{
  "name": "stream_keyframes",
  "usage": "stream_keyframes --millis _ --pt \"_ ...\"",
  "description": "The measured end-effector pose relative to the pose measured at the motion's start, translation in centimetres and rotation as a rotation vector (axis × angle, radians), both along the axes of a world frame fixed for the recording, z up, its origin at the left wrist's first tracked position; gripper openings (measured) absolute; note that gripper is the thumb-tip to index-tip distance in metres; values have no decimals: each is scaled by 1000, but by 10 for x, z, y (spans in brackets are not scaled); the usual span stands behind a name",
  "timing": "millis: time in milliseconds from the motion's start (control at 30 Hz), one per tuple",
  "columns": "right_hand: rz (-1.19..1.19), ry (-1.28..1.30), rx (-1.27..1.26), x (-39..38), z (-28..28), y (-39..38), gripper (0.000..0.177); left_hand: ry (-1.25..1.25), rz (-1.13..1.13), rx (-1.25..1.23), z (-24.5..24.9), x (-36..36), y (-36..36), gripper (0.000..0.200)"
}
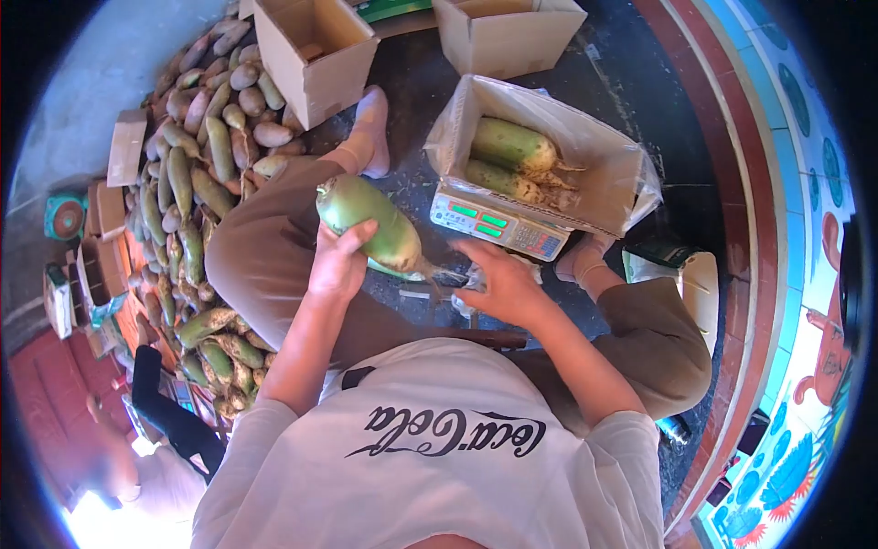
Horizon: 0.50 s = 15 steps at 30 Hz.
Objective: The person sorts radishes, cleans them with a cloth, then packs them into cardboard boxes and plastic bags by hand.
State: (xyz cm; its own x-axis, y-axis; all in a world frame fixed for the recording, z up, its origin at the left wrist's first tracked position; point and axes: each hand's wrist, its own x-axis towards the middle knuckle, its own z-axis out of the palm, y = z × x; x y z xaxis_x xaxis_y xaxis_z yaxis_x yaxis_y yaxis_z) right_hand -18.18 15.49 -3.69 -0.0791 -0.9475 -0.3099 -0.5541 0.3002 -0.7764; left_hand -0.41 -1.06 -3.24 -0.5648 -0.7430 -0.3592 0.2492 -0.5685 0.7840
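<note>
One green radish (370, 224) held aslant over the lap

Its long axis runs diagonally, blunt top up-left, root tail down-right. Left hand (340, 261) wraps closed around its middle. Right hand (501, 285) curls at the tail; its grip cannot be told. Scale (498, 227) and lined box (611, 165) sit just beyond

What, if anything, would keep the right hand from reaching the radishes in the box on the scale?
Probably nothing, so likely yes: the right hand is just before the scale, the box is open-topped, and the radishes lie uncovered.
</note>
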Motion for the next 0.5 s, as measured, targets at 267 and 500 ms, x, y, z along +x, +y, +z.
stream_keyframes --millis 267,500 --pt "-346 -616 -196 10 54 -8 87 249 -260 40 64 -47 24 78" --pt "-335 68 -184 -90 139 22 76 0 -500 -505 61 -89 9 111"
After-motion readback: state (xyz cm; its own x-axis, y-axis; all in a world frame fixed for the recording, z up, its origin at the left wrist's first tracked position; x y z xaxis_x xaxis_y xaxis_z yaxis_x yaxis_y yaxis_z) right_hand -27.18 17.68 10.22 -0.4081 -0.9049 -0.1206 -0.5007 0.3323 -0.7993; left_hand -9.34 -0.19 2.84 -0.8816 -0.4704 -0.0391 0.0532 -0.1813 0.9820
